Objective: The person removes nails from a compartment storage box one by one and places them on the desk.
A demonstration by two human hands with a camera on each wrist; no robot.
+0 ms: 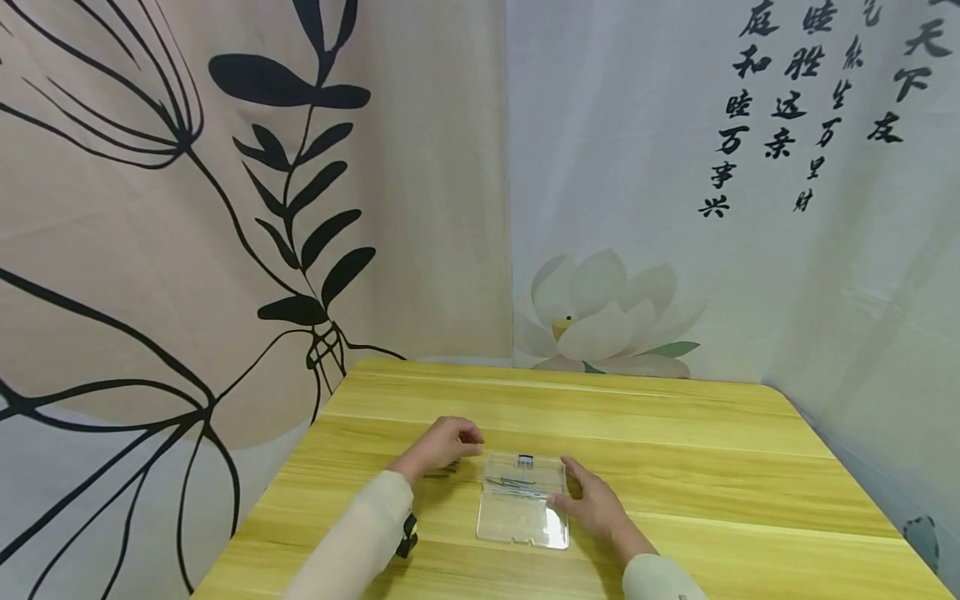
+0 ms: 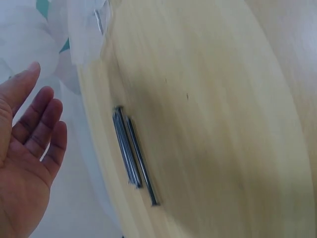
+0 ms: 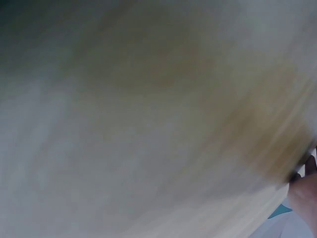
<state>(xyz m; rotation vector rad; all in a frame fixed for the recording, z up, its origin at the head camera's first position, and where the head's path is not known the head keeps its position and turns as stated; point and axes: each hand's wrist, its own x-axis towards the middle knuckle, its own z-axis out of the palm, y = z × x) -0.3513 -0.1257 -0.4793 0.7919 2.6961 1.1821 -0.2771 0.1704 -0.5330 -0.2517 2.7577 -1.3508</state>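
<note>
- Clear box [image 1: 517,521]: one was counted.
- Hands: two; left hand [image 1: 441,443] lay at its ten o'clock, right hand [image 1: 597,505] at three.
- Boxed nails [image 1: 520,488]: several overlapped; exact count couldn't be told.
- Outside, toward ten o'clock: one single nail [image 2: 142,162], one bundle [image 2: 127,148] of several.
- Table [image 1: 712,467]: one stood.

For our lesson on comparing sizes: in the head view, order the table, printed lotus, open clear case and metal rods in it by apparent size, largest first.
1. Table
2. Printed lotus
3. Clear case
4. Metal rods, even taken together
</note>
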